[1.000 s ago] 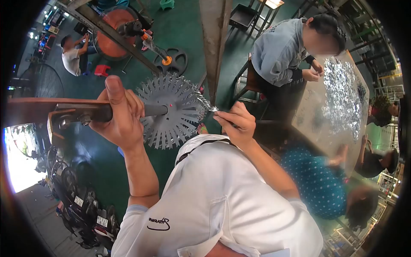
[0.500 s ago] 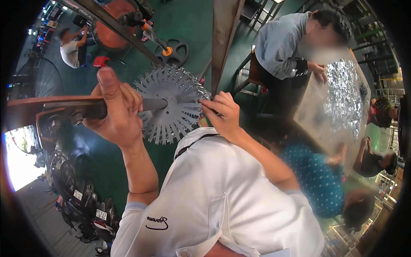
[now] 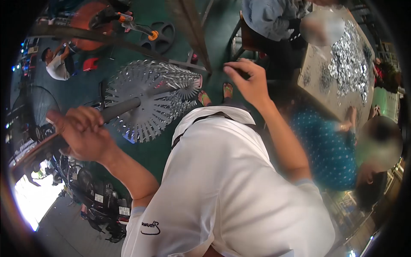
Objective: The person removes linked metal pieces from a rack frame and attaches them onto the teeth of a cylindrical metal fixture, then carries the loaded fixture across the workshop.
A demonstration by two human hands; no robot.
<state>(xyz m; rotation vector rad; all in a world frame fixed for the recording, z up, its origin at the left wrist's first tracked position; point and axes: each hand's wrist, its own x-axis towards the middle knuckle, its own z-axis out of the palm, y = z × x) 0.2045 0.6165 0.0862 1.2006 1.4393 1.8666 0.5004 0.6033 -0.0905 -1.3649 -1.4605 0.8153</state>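
My left hand [image 3: 83, 128] is wrapped round the dark bar [image 3: 122, 109] at the left. The bar's end meets a grey slotted disc [image 3: 143, 103] with many narrow blades round its rim. Behind it, shiny metal pieces [image 3: 171, 75] hang in dense rows, with a smaller toothed disc [image 3: 188, 89] at their far end. My right hand [image 3: 248, 79] is raised to the right of the discs, apart from them. Its thumb and fingers are bent with a gap between them, and nothing shows in it.
A metal post [image 3: 188, 30] rises beyond the discs. To the right, a table [image 3: 314, 81] bears a heap of shiny pieces [image 3: 349, 60], with people seated round it. Motorbikes [image 3: 100, 199] stand at lower left; a person crouches near a red stool [image 3: 90, 64].
My right hand has left the disc's edge and moved up and right. My left hand has gone down and left with the bar, which now slants, showing more rows behind the disc. The view has shifted.
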